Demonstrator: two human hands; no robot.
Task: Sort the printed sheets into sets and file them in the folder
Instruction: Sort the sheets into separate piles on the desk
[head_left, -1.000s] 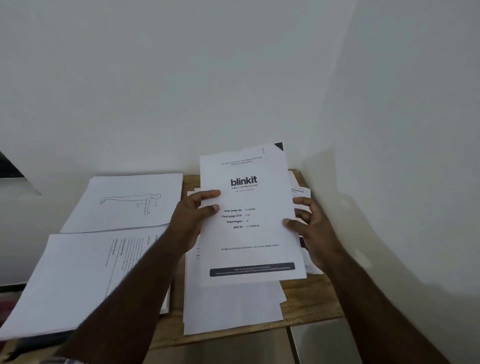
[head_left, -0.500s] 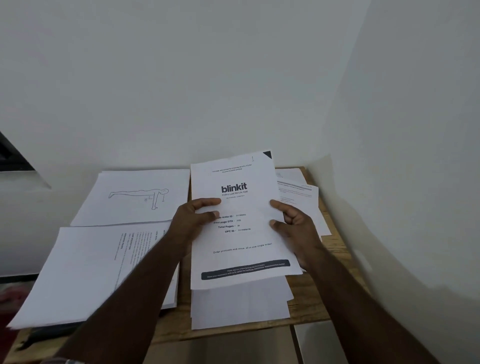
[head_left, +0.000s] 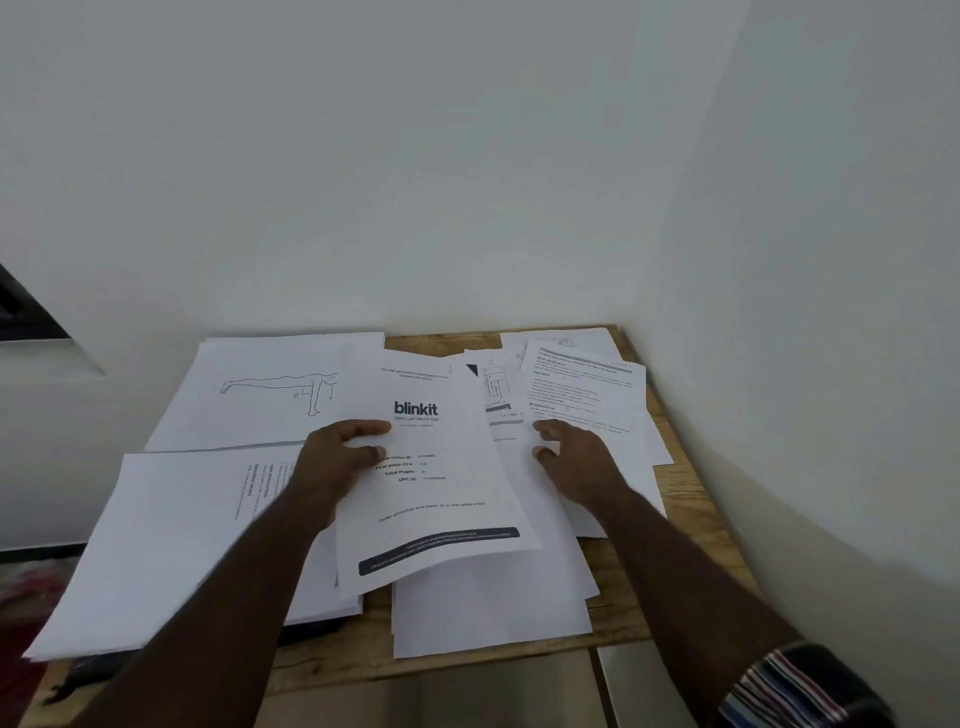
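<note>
Dim, soft indoor light with a grey cast; the plain white wall (head_left: 467, 156) darkens toward 3 o'clock. Wide-angle bending curves edges. Fine print on the white printed sheets (head_left: 582, 395) blurs.

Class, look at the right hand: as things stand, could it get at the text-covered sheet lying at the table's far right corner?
Probably yes. The right hand rests open, holding nothing, just below the text sheet, which lies on top of its pile, uncovered.

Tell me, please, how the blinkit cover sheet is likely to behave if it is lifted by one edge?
The blinkit sheet looks like a single thin page, so probably floppy: its lower edge already curls while the left hand pinches its side. Likely very light, and apt to slide off the loose white sheets beneath it.
</note>
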